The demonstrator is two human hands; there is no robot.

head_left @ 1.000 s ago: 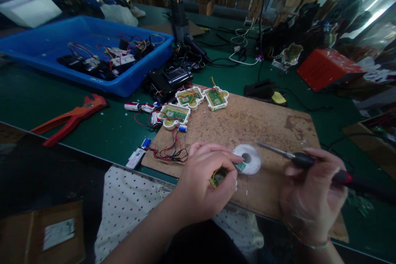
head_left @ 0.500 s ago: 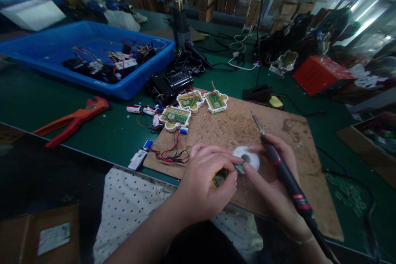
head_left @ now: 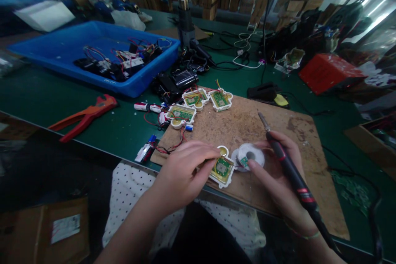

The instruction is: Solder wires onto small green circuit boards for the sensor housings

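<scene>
My left hand (head_left: pixel 188 169) has its fingers pinched together at a white plastic housing (head_left: pixel 228 180) with a green circuit board inside and a yellow wire along it. What the fingertips grip is too small to make out. In my right hand (head_left: pixel 284 177) lies a black and red soldering iron (head_left: pixel 286 165), its metal tip pointing up and away over the board. The right thumb presses a small green circuit board (head_left: pixel 244 161) against a white spool of solder wire (head_left: pixel 258 156), right beside the housing.
A brown work board (head_left: pixel 247 119) carries several more white housings (head_left: pixel 182 113) with wires. Left lie red-orange cutters (head_left: pixel 89 117) and a blue tray (head_left: pixel 123 86) of wired parts. A heat gun (head_left: pixel 185 20) stands behind; a soldering iron holder (head_left: pixel 262 90) and red box (head_left: pixel 331 73) are right.
My left hand has moved left, uncovering the housing beside the spool. My right hand stays around the soldering iron, with its thumb at the small board. The whole view has shifted slightly.
</scene>
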